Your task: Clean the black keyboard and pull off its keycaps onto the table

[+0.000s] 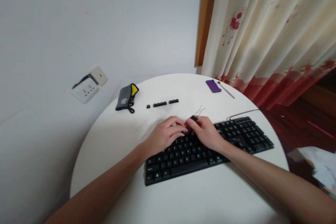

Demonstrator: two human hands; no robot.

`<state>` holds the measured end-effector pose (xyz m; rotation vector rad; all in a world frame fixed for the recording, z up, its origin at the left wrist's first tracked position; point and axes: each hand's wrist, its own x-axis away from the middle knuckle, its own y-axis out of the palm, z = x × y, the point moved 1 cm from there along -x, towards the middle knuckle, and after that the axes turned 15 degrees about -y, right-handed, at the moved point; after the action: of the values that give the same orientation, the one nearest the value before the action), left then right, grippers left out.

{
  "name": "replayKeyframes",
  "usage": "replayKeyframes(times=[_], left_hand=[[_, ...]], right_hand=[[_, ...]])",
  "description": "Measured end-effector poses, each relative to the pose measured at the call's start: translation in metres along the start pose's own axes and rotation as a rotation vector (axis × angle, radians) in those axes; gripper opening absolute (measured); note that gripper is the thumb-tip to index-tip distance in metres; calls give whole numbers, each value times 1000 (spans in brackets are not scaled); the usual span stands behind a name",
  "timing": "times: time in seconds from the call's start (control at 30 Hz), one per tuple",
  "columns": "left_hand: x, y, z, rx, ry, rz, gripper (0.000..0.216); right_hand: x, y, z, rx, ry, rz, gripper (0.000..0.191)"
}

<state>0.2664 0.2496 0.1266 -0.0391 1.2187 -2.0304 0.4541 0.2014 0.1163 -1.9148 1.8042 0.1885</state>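
Observation:
A black keyboard [236, 136] lies across a round white table [183, 196]. Both hands rest on its upper middle rows. My left hand [164, 134] has its fingers curled down onto the keys. My right hand [206, 131] is closed in a pinch on a wire keycap puller [200, 110], whose thin loops stick out beyond the fingers. A dark tip shows at the fingertips. Several loose black keycaps [162, 103] sit in a row on the table beyond the hands.
A grey and yellow pouch [126, 98] lies at the back left of the table. A purple cloth [213, 86] and a thin stick [225, 90] lie at the back right. A wall socket [85, 89] is on the left; a curtain [262, 35] hangs right.

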Motion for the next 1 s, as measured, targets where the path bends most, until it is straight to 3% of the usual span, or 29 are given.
replayKeyframes(times=[1.0], left_hand=[[0,-2,6,69,25,3,16]], right_hand=[[-1,-3,-11,-11,-19,12,34]])
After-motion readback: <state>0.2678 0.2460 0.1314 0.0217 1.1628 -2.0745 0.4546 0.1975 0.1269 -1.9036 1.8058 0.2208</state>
